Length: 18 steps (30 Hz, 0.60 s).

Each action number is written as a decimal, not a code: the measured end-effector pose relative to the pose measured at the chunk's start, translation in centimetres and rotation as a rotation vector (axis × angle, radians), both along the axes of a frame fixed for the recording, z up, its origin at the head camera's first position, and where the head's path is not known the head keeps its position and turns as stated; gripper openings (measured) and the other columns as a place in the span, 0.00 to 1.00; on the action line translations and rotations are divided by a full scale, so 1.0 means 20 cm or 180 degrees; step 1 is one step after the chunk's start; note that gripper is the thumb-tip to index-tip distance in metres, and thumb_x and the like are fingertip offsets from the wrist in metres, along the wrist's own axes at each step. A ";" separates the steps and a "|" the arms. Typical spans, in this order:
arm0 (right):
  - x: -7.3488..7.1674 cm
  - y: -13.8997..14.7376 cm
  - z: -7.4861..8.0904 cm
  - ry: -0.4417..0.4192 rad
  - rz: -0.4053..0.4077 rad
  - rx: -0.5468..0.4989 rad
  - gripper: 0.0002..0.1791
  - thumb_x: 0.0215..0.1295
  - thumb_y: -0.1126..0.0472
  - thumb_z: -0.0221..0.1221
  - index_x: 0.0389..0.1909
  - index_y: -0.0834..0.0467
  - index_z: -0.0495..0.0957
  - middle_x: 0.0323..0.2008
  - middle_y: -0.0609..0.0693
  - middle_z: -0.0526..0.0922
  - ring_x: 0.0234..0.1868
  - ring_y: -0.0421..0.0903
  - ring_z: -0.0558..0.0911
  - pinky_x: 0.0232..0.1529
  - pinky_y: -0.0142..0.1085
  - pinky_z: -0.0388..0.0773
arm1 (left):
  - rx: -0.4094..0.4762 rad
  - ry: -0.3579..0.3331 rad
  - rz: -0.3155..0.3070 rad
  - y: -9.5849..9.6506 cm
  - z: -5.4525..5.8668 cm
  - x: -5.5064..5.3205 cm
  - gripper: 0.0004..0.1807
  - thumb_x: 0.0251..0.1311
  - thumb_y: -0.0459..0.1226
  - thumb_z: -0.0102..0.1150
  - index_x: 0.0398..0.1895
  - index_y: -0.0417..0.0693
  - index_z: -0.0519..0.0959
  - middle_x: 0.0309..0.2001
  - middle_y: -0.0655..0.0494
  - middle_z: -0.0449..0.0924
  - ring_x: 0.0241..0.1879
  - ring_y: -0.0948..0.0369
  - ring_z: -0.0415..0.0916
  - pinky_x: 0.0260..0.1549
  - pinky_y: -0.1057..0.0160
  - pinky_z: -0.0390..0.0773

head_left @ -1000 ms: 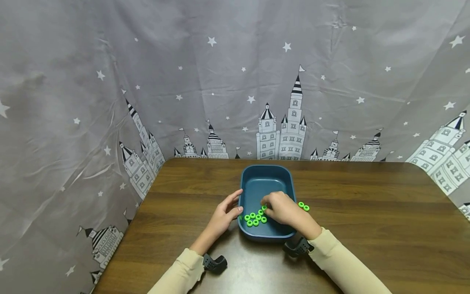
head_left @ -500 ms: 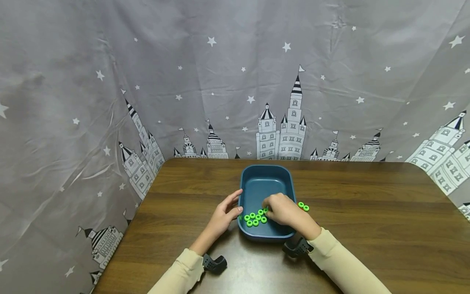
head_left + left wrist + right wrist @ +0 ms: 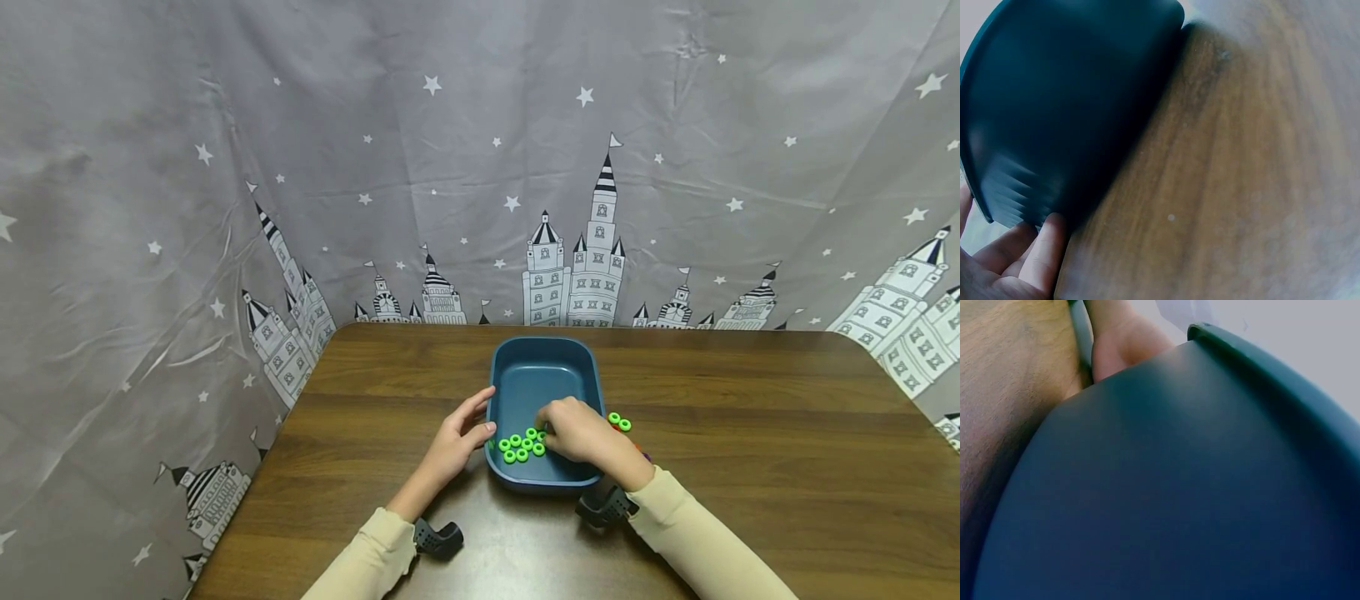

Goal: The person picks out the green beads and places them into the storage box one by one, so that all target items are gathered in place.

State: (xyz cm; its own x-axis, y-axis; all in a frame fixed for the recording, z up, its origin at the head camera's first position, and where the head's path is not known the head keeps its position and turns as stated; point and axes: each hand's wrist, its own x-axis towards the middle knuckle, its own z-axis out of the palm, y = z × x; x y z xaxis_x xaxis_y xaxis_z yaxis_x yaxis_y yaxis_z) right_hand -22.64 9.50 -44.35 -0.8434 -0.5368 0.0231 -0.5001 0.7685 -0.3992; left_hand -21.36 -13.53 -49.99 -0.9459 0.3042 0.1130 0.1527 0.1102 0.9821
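Observation:
A dark blue rectangular tray (image 3: 536, 387) stands on the table, with several small green rings (image 3: 527, 444) lying near its front left. My left hand (image 3: 461, 433) rests against the left side of the tray, its fingers (image 3: 1044, 256) touching the outer wall in the left wrist view. My right hand (image 3: 577, 429) is inside the tray, fingers curled down, and pinches a green ring (image 3: 542, 437) beside the others; its fingertips are partly hidden. The right wrist view is mostly filled by the tray's outer wall (image 3: 1166, 487).
On the wooden table (image 3: 750, 417), right of the tray, lie two more green rings (image 3: 619, 421). Small red and purple bits (image 3: 647, 456) show partly behind my right forearm. A grey curtain (image 3: 450, 167) with castles and stars hangs behind the table.
My right hand has shifted slightly toward me, bringing its ring down to the other green rings. Red and purple bits have come into sight by the right wrist. The left hand stays put.

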 end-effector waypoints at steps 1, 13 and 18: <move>0.00 0.00 0.00 -0.0002 0.0006 -0.0008 0.06 0.56 0.72 0.66 0.33 0.62 0.88 0.30 0.52 0.87 0.28 0.41 0.75 0.30 0.36 0.77 | 0.0002 0.0005 -0.0004 0.00 0.00 0.00 0.32 0.71 0.32 0.54 0.77 0.41 0.61 0.71 0.27 0.66 0.67 0.35 0.71 0.55 0.51 0.84; -0.01 0.01 -0.01 -0.0018 0.0098 -0.0082 0.06 0.56 0.72 0.66 0.34 0.63 0.87 0.31 0.51 0.87 0.28 0.40 0.75 0.29 0.33 0.76 | -0.0012 0.0007 0.0037 0.00 0.00 0.00 0.32 0.70 0.32 0.54 0.77 0.41 0.62 0.71 0.29 0.67 0.66 0.35 0.73 0.54 0.50 0.84; -0.01 0.01 -0.01 -0.0033 0.0125 -0.0104 0.05 0.57 0.72 0.66 0.34 0.62 0.87 0.31 0.51 0.88 0.28 0.39 0.76 0.29 0.33 0.77 | 0.0008 0.0032 0.0009 0.00 0.00 0.00 0.32 0.70 0.32 0.54 0.77 0.41 0.62 0.71 0.28 0.66 0.66 0.35 0.72 0.54 0.51 0.84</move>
